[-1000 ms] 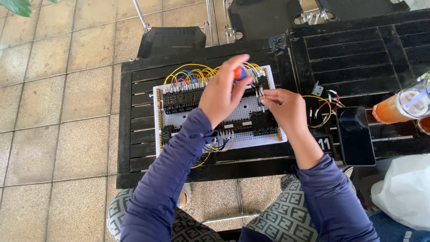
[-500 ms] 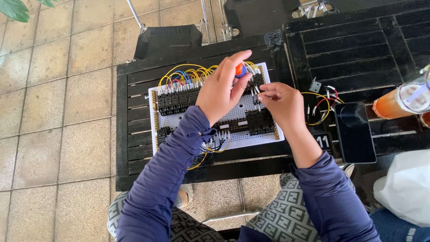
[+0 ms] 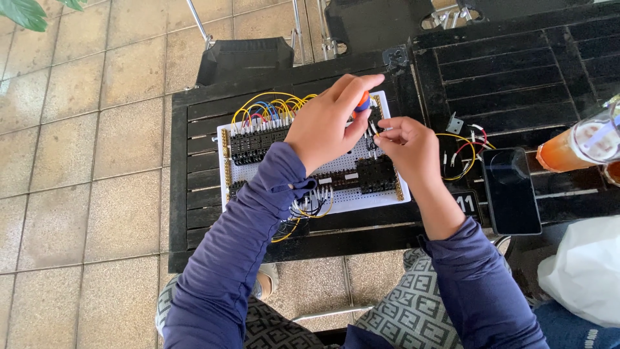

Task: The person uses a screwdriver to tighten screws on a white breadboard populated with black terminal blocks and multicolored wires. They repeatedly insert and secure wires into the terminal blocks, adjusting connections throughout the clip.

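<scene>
over the white wiring board, left hand grips an orange-blue screwdriver; right hand beside it pinches a wire end.

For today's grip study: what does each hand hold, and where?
Left hand grips an orange-and-blue screwdriver by its handle; right hand pinches something too small to identify.

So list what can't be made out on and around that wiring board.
All in the head view:
- Screwdriver: only its orange-and-blue handle shows; the left hand covers the rest, tip included.
- Wire ends at the right hand: too small, pinched between fingers.
- Board: the middle lies under both hands and the left sleeve.
- Cup: cut off by the right edge.
- Phone: screen dark, nothing readable.
</scene>
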